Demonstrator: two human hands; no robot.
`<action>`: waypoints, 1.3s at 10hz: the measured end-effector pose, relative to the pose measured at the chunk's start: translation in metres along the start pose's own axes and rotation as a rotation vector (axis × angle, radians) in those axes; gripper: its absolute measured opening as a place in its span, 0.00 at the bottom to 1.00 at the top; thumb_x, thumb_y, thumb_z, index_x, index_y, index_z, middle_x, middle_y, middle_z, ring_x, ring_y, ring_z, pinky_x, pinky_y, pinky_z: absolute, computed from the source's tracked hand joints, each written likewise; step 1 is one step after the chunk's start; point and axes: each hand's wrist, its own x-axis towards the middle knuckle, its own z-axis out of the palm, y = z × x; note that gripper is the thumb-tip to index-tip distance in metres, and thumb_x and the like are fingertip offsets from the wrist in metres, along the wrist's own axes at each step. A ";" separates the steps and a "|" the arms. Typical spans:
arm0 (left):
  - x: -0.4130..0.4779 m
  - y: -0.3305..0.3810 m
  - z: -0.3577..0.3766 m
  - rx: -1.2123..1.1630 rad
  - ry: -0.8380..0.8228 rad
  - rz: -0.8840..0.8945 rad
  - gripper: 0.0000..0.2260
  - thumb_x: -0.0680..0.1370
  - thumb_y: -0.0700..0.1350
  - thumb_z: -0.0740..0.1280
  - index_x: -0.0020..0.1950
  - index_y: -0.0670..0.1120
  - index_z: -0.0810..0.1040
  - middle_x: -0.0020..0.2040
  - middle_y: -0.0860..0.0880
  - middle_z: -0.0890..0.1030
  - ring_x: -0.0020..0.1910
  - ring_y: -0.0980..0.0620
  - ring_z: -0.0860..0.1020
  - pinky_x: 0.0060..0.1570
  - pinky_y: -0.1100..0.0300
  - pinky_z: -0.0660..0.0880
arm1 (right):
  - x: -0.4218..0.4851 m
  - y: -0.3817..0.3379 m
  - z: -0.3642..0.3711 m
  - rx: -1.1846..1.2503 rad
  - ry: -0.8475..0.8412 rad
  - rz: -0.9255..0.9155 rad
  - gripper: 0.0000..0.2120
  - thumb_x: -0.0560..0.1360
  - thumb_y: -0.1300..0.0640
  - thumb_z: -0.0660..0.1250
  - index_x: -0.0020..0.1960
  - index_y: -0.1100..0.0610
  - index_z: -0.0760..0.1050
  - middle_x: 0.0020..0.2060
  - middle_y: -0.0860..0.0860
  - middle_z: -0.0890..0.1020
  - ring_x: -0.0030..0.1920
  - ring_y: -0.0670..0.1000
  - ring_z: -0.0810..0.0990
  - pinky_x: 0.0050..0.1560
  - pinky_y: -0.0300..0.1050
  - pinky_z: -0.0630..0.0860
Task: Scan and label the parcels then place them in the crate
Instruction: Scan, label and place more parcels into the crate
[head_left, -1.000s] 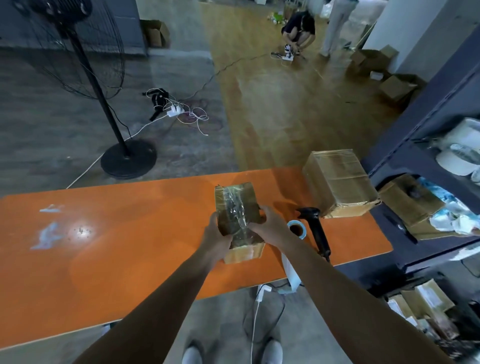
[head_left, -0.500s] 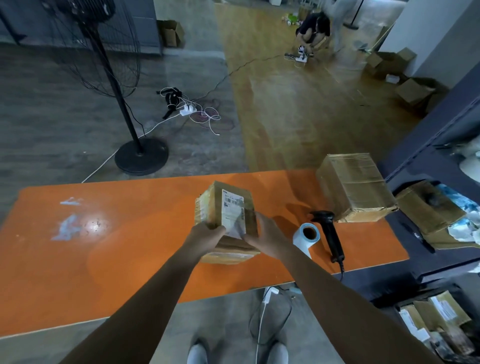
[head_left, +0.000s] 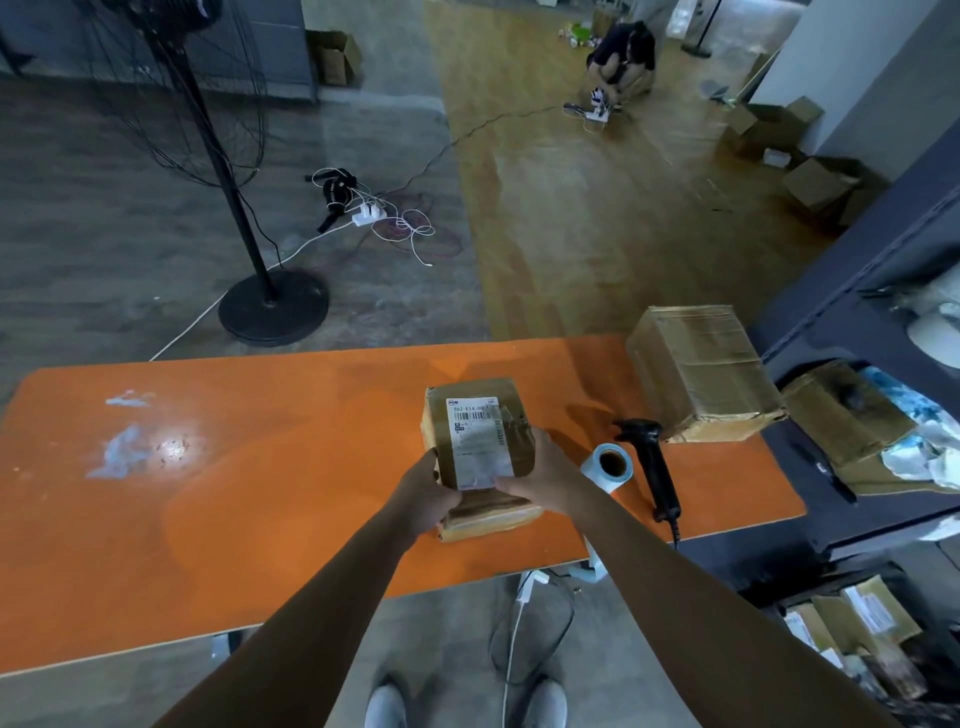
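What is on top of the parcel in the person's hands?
A white shipping label with barcodes lies on the top face of the parcel. The left hand and right hand grip its near end; the right one covers the label's lower corner.

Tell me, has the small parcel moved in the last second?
Yes. The small parcel has been turned over, label now up; against the scanner it stays in about the same spot, left of it.

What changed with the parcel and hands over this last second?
The parcel was turned over in both hands: its taped face showed a second ago, now the white label faces up. The left hand and right hand keep gripping it. The scanner, label roll and bigger box stayed put.
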 end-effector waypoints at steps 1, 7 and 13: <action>0.007 0.001 0.007 0.036 0.019 0.000 0.30 0.70 0.35 0.71 0.70 0.44 0.66 0.49 0.51 0.76 0.54 0.45 0.79 0.50 0.47 0.80 | 0.014 0.023 0.001 0.009 0.027 -0.016 0.55 0.53 0.33 0.74 0.75 0.50 0.58 0.68 0.49 0.71 0.68 0.53 0.72 0.67 0.56 0.72; 0.014 0.082 0.117 0.757 0.241 0.232 0.44 0.74 0.62 0.67 0.79 0.52 0.42 0.79 0.44 0.47 0.78 0.41 0.47 0.73 0.43 0.58 | -0.004 0.110 -0.091 0.094 0.409 0.069 0.24 0.79 0.50 0.63 0.73 0.55 0.66 0.65 0.59 0.73 0.65 0.61 0.73 0.64 0.54 0.71; 0.014 0.086 0.158 0.802 0.289 0.095 0.46 0.70 0.66 0.69 0.78 0.53 0.48 0.77 0.44 0.53 0.76 0.41 0.53 0.68 0.43 0.62 | 0.021 0.169 -0.113 0.129 0.065 0.152 0.07 0.76 0.59 0.66 0.42 0.62 0.72 0.33 0.54 0.74 0.38 0.55 0.74 0.32 0.44 0.65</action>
